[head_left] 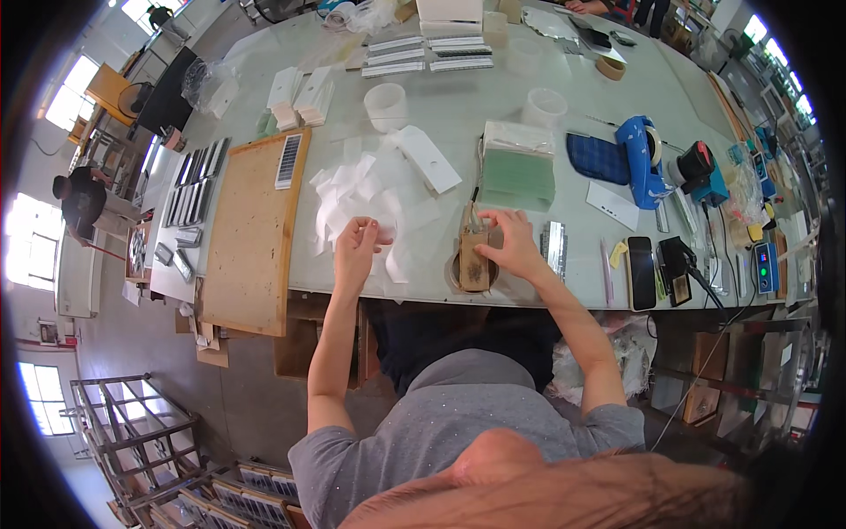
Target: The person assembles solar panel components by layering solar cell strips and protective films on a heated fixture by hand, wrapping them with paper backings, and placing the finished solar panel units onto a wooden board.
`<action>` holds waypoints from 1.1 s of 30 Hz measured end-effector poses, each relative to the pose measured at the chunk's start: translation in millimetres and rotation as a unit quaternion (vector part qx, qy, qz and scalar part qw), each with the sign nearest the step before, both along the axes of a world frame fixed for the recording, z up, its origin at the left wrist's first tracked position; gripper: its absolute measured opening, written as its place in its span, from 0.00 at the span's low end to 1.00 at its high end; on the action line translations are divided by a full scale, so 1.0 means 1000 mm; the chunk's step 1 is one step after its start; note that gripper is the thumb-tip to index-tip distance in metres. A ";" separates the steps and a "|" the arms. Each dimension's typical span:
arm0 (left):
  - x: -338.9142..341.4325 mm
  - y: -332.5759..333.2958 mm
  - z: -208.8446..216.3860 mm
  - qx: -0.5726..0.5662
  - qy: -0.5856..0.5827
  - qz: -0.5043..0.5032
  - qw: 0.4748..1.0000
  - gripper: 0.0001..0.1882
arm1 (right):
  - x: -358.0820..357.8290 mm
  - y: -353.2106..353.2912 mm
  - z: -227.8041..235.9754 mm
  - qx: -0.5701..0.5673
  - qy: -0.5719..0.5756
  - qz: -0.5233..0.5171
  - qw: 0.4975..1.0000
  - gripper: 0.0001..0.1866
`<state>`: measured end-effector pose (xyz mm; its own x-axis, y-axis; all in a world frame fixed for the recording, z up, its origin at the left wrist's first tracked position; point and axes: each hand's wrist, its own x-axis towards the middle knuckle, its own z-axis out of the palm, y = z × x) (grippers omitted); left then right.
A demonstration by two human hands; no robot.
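Observation:
My left hand [355,251] is raised over the near table edge, beside a loose heap of thin white strips [348,189]. Its fingers are pinched together; anything between them is too small to make out. On the right, the thumb and fingers of my right hand [514,245] close on the side of a worn brown block [474,269]. The block stands in a round dark holder, with a metal piece at its top. Behind it lies a stack of green sheets [518,179]. A white card stack with a small hole [430,160] lies beyond the strips.
A wooden-framed board [251,229] overhangs the table at left, near dark panel pieces [196,181]. Rightward are a blue tape dispenser [641,163], a phone [641,273] and cables. White cups [386,106] stand farther back. Another person [84,203] is at far left.

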<state>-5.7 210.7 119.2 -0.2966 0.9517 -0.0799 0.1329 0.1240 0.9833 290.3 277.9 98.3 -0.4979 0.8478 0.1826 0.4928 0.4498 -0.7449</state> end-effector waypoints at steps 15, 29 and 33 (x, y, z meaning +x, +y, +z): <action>0.024 -0.048 0.025 0.123 -0.217 0.083 0.965 0.22 | -0.112 -0.007 -0.001 0.192 -0.175 0.201 0.944 0.19; 0.145 -0.085 -0.028 0.020 -0.202 -0.110 0.973 0.10 | -0.012 -0.013 0.003 -0.313 0.195 -0.042 0.929 0.09; 0.137 -0.095 -0.029 -0.092 -0.182 -0.165 0.965 0.09 | -0.006 -0.009 -0.011 -0.041 0.011 -0.074 0.996 0.10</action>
